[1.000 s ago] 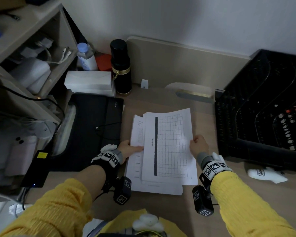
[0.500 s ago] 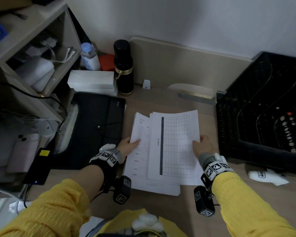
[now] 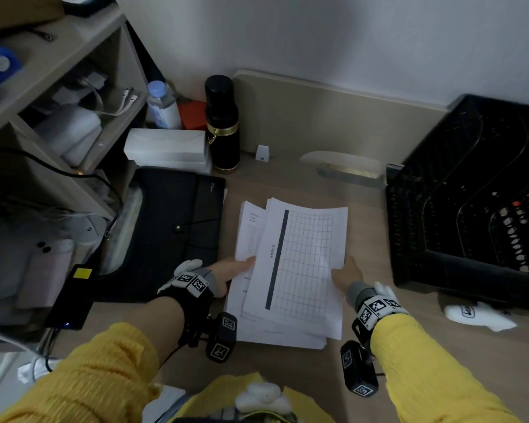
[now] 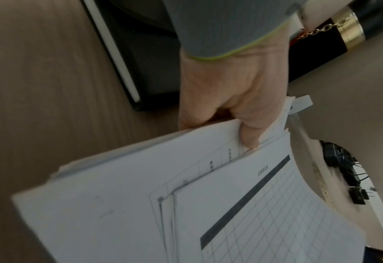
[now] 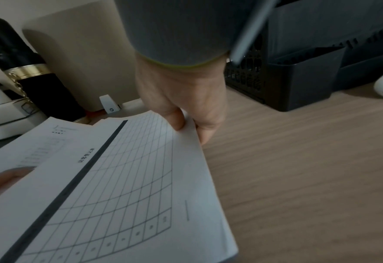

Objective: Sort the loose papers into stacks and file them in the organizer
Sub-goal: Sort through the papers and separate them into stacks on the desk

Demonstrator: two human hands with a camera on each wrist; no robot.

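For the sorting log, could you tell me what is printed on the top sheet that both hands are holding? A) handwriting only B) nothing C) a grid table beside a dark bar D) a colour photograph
C: the top sheet shows a ruled grid beside a dark bar, held by the left hand and the right hand.

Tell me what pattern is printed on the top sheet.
The top sheet is white with a grid of thin lines beside one long dark bar, clearest in the right wrist view.
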